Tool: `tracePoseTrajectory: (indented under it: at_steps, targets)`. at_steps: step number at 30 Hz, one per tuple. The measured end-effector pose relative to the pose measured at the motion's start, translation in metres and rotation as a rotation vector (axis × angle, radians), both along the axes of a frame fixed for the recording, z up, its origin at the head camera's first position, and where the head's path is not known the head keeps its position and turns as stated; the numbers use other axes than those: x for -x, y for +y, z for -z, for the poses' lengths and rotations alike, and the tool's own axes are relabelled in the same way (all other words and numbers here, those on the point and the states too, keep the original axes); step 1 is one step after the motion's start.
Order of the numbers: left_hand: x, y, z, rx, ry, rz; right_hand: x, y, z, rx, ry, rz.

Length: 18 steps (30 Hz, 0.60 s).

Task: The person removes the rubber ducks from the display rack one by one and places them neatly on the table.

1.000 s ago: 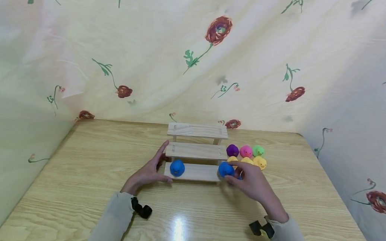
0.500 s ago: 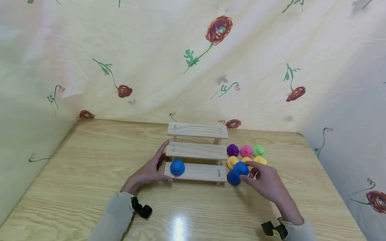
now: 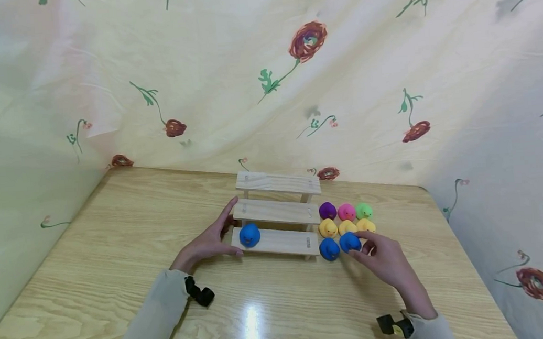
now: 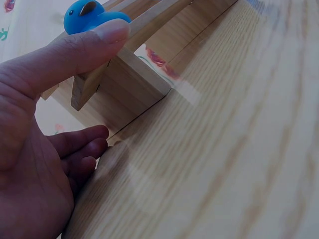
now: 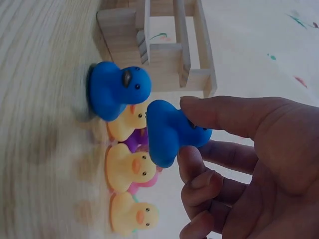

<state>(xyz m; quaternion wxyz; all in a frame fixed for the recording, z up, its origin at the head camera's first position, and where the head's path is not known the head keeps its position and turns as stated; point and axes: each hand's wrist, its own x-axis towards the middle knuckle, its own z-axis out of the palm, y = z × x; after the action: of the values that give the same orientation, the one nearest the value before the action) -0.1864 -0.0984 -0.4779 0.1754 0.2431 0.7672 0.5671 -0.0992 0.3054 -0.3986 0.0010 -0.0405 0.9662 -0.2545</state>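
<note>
My right hand (image 3: 384, 259) pinches a blue rubber duck (image 5: 172, 132) between thumb and fingers; in the right wrist view the duck is tilted, above the table. A second blue duck (image 3: 329, 249) sits on the table just left of it, by the lowest step's right end. At the left end of a three-step wooden stand (image 3: 274, 213), my left hand (image 3: 208, 242) rests with thumb and index finger stretched apart. Its thumb (image 4: 75, 55) lies along the lowest step's front corner, the other fingers beside the side panel. A third blue duck (image 3: 249, 235) sits on that step's left part.
Behind the held duck stands a row of yellow ducks (image 3: 328, 228). Farther back are a purple duck (image 3: 327, 211), a pink duck (image 3: 347, 211) and a green duck (image 3: 363, 211). A flower-printed cloth (image 3: 228, 88) encloses the table's (image 3: 138, 226) back and sides.
My right hand has carried the blue duck from the lowest step's right end rightward, past the other blue duck, to in front of the yellow ones. My left hand stays put.
</note>
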Motion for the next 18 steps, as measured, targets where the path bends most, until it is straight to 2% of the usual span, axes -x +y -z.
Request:
tracePoseTrajectory:
  at_steps: [18]
  targets:
    - [0.0,0.0,0.001,-0.004,0.006,0.001,0.0,0.011,0.013,0.025,-0.081,0.025]
